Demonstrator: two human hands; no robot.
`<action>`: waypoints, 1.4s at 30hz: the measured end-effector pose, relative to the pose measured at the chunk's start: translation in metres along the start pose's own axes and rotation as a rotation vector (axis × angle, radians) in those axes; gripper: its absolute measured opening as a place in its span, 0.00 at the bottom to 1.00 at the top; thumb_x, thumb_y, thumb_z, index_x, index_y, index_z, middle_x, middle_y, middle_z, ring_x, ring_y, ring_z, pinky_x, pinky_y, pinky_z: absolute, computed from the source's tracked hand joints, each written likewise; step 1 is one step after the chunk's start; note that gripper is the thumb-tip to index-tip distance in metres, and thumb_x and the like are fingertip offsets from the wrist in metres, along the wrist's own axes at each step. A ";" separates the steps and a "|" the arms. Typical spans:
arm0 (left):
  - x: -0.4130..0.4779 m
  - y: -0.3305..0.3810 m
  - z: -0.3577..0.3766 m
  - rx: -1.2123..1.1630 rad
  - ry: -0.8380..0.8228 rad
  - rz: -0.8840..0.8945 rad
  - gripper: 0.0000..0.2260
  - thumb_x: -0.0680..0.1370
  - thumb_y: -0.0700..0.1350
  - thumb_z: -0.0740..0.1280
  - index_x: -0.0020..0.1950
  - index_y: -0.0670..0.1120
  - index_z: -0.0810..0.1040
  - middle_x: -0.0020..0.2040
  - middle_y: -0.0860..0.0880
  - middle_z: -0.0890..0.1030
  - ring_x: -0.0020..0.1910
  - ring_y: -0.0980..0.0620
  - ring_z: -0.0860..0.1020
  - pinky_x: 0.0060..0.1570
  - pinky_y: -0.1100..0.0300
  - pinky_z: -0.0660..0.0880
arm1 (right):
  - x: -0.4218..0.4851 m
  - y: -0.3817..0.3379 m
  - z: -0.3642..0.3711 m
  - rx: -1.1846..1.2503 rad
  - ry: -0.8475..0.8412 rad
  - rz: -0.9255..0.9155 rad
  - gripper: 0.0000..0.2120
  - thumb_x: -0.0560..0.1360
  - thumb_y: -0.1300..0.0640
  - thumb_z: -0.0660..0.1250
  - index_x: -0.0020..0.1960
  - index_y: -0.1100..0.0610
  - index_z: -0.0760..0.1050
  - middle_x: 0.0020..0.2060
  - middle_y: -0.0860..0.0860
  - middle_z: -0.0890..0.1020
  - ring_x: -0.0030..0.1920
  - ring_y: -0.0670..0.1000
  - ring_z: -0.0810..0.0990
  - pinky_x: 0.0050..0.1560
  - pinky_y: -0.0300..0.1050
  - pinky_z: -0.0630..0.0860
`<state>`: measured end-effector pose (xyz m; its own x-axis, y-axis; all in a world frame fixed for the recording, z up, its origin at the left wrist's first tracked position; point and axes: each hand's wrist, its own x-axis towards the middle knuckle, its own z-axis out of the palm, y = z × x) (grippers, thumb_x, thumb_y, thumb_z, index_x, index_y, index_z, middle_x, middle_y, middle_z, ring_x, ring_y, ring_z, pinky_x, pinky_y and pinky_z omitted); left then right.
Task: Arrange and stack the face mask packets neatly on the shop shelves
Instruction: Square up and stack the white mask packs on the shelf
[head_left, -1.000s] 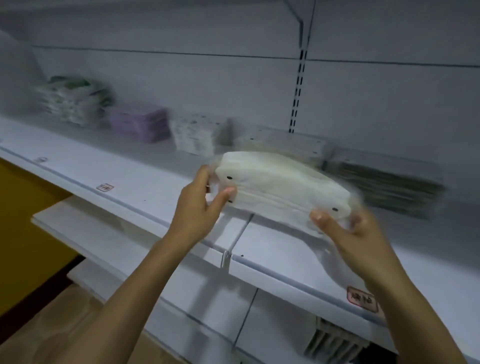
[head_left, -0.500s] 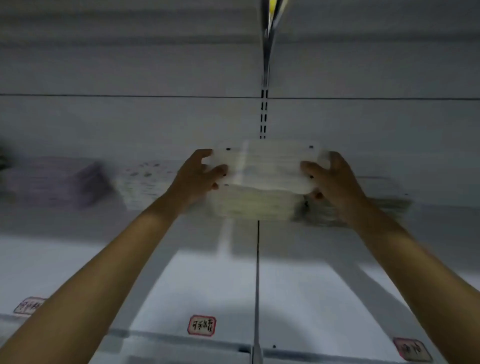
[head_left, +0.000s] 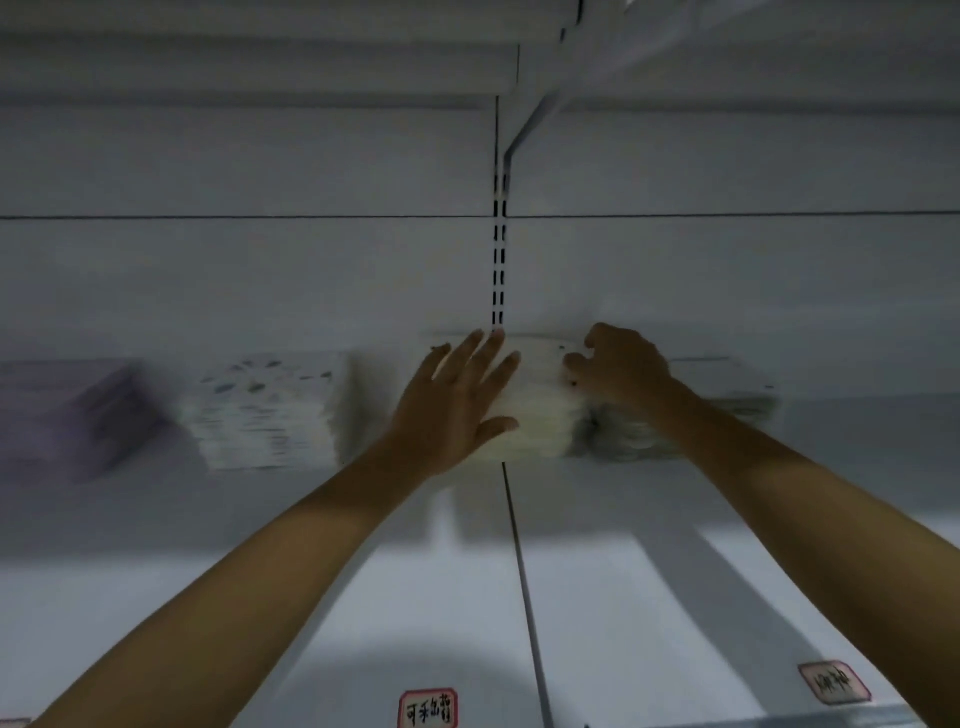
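Both hands are seen reaching to the back of the white shelf (head_left: 649, 571) at the centre of the frame; the left hand (head_left: 457, 405) is spread, its straight fingers laid flat over the left end and front face of the cream stack of face mask packets (head_left: 540, 415), thumb along the lower front edge; the right hand (head_left: 623, 369) is curled, its bent fingertips pressed on the top right corner of the same stack, though whether a packet is pinched cannot be told; the stack is set against the back wall, straddling the seam between two shelf boards, directly below the slotted upright (head_left: 499, 270); its long axis is laid left to right across the frame, a long side turned toward the camera, the packets lying flat; small dark dots are visible near the top packet's corners; just beside it on the right a greenish-grey stack (head_left: 727, 410) is largely hidden by the right forearm; left of centre a white stack with a speckled print (head_left: 270, 410) is seen, and at the far left a purple stack (head_left: 78, 415) is cut off by the frame edge; all three are blurred, so no brand can be read; along the bottom of the frame two red-bordered price tags (head_left: 428, 707) carry handwritten characters that cannot be read with certainty; the second one (head_left: 834, 682) is tilted; a sliver of a third label is cut off at the lower left corner.
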<state>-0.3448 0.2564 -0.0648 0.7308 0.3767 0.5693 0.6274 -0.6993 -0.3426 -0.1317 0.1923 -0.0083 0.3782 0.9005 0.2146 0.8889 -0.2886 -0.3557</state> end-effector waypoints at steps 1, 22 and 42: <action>0.003 0.001 0.005 0.008 -0.027 0.015 0.31 0.78 0.63 0.52 0.73 0.45 0.68 0.73 0.40 0.68 0.69 0.39 0.70 0.64 0.44 0.69 | -0.001 0.001 0.001 0.026 0.040 -0.036 0.21 0.79 0.45 0.60 0.66 0.57 0.70 0.60 0.57 0.74 0.59 0.59 0.75 0.54 0.48 0.72; 0.001 -0.005 0.013 0.060 -0.259 0.024 0.42 0.76 0.69 0.56 0.79 0.47 0.45 0.76 0.40 0.57 0.69 0.40 0.64 0.63 0.49 0.66 | -0.001 -0.017 0.035 1.074 -0.421 0.603 0.30 0.76 0.36 0.62 0.67 0.58 0.70 0.61 0.61 0.77 0.59 0.61 0.77 0.61 0.64 0.73; 0.001 -0.018 0.013 -0.075 -0.081 -0.001 0.27 0.79 0.58 0.51 0.68 0.45 0.75 0.59 0.42 0.81 0.50 0.41 0.82 0.46 0.47 0.78 | 0.014 -0.035 0.025 0.696 -0.103 0.344 0.30 0.78 0.47 0.64 0.69 0.69 0.66 0.63 0.62 0.74 0.61 0.62 0.75 0.60 0.51 0.74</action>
<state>-0.3519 0.2773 -0.0678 0.7513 0.4229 0.5067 0.6084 -0.7412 -0.2836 -0.1636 0.2232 -0.0153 0.5470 0.8329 -0.0847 0.3465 -0.3173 -0.8827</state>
